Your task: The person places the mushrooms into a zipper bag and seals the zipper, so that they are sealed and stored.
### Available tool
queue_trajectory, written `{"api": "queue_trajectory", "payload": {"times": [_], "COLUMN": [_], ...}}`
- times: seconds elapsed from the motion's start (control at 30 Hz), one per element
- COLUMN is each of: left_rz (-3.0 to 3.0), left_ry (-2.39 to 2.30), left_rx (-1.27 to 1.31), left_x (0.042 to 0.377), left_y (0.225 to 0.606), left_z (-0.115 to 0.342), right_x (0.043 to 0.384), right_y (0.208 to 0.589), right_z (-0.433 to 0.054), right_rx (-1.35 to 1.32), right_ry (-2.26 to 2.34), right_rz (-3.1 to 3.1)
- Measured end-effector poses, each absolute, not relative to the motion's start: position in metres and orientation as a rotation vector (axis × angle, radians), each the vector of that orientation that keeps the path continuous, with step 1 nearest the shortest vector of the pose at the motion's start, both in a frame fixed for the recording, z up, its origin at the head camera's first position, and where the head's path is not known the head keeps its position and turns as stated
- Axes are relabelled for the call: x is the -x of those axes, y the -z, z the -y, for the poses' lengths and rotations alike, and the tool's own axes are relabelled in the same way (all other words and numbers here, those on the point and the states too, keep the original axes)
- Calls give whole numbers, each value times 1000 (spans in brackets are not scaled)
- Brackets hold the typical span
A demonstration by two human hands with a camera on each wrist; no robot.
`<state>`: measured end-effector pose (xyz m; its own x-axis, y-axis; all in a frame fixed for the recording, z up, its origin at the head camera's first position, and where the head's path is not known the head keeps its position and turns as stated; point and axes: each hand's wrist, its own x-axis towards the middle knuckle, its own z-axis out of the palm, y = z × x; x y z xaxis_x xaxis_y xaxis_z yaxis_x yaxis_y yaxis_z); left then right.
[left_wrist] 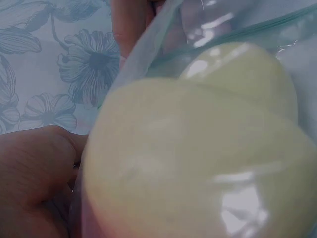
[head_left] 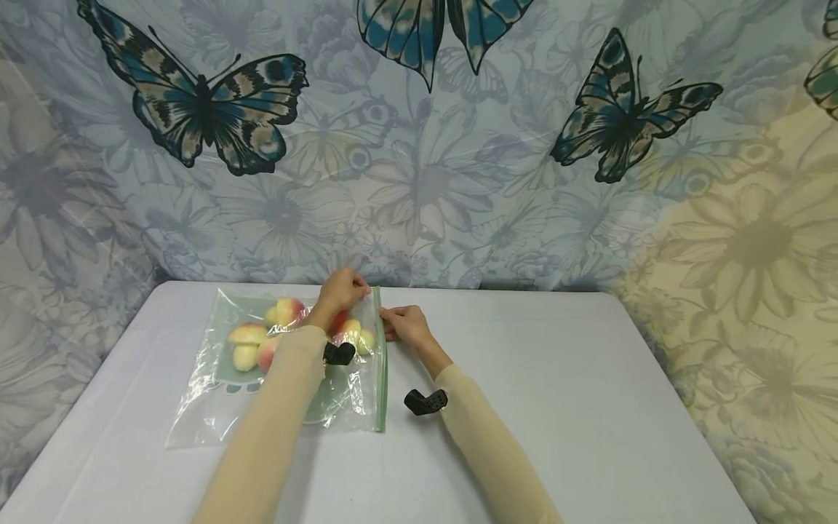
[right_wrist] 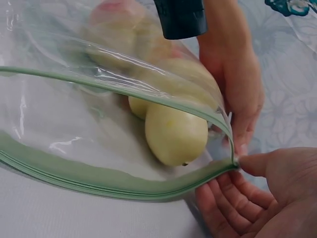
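A clear zip bag (head_left: 203,407) with a green zip strip (head_left: 381,393) lies on the table, its strip on the right side. Inside are several yellow-and-red fruits (head_left: 245,356). One pale yellow fruit (right_wrist: 176,134) with a dark stem end sits just inside the mouth, whose two zip edges stand apart in the right wrist view. My left hand (head_left: 340,292) pinches the bag's far edge, close to the strip. At the strip's far end, my right hand (head_left: 409,325) pinches the corner between thumb and fingers. In the left wrist view, a large pale fruit (left_wrist: 188,153) fills much of the picture behind the film.
The white table (head_left: 537,407) extends to the right of the bag. A patterned cloth backdrop (head_left: 419,167) with butterflies hangs right behind its far edge. Each sleeve carries a black wrist camera, one near the left wrist (head_left: 339,354).
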<state>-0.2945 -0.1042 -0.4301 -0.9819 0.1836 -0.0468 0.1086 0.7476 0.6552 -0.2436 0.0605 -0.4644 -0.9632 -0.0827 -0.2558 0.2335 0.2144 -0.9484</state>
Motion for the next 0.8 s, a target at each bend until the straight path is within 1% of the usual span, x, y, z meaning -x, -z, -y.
{"api": "queue_trajectory", "payload": {"times": [0.3, 0.8], "left_rz": [-2837, -2829], "left_ry": [-1066, -1039], "left_rx": [-248, -228], "left_x": [295, 295], "left_y": [434, 431], "left_z": [101, 101], "right_x": [234, 213], "right_y": [466, 463], "right_z": [-65, -71], "right_rx": [-158, -43], "right_ry": [1783, 1634], "right_rz": [-2237, -2341]}}
